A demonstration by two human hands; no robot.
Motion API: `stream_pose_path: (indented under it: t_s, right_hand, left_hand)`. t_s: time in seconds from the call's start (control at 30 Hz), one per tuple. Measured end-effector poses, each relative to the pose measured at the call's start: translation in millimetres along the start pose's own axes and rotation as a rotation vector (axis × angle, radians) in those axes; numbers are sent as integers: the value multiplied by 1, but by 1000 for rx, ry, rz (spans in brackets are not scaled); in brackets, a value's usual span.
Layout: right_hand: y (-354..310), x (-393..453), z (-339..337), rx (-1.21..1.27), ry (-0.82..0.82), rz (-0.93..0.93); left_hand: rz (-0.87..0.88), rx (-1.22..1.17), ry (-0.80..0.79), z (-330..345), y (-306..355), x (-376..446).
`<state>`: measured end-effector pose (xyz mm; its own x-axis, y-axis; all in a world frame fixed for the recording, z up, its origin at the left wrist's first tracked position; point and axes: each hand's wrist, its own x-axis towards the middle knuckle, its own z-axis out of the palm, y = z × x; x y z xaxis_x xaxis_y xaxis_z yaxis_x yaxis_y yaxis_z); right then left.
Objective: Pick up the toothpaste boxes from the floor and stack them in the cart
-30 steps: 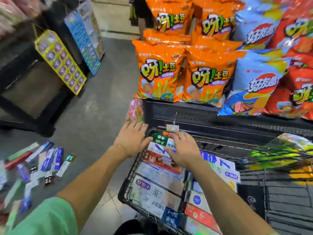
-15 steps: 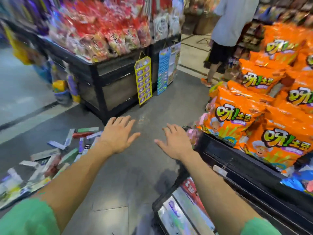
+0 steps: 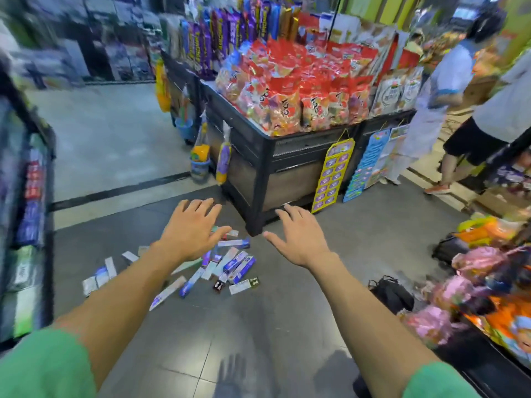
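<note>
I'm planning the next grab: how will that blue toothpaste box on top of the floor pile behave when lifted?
The blue toothpaste box looks like a long, flat-sided carton, so probably stiff and unlikely to roll. It seems slim, so likely light. It lies across other boxes in the pile, so neighbours may shift. Both the left hand and right hand are open.

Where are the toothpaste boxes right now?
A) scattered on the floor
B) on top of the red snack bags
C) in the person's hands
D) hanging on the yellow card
A: the toothpaste boxes lie scattered on the grey floor, while the left hand and the right hand reach out above them with spread fingers, holding nothing.
</note>
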<state>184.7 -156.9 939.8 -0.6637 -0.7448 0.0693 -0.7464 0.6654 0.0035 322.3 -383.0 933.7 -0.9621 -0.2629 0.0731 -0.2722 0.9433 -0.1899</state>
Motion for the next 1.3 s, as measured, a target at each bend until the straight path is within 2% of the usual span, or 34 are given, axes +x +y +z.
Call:
stream_pose_path:
  t_s: [0.13, 0.33, 0.57, 0.77, 0.93, 1.13, 1.3]
  right_hand:
    - [-29, 51, 9, 17, -34, -74]
    - [-41, 123, 33, 16, -66, -147]
    - [-5, 229, 60, 12, -83, -196]
    - [29, 329, 75, 30, -94, -223]
    - [45, 384, 109, 49, -125, -227]
    - [56, 432, 178, 43, -136, -193]
    - [60, 452, 289, 45, -147, -149]
  left_hand:
    - [-99, -18, -9, 12, -47, 6]
    - [-168, 8, -74, 36, -82, 44]
    - [-183, -17, -110, 61, -99, 142]
    - [-210, -55, -78, 78, -108, 242]
    - [-216, -54, -115, 113, -119, 296]
    - [-176, -25, -154, 183, -141, 339]
    - [-146, -83, -187, 303, -135, 361]
